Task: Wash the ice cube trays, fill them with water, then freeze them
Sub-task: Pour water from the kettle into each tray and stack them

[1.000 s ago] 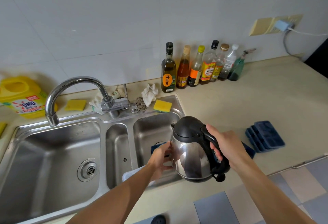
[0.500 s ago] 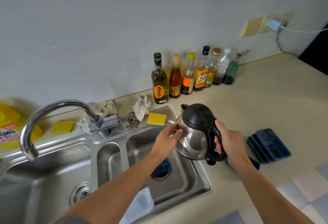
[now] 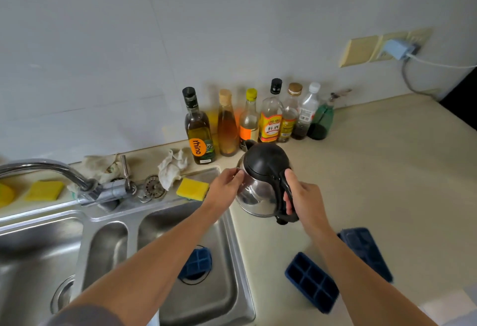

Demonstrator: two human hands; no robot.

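White tiled wall (image 3: 129, 42) across upper frame. Beige socket plates (image 3: 361, 51) upper right. Beige countertop (image 3: 387, 171) at right. Steel double sink (image 3: 232, 261) lower left. Pale floor tile (image 3: 449, 307) in lower right corner. Soft even light.

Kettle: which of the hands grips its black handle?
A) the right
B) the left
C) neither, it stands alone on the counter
A: the right hand curls round the black handle of the kettle, while the left hand rests against its steel side.
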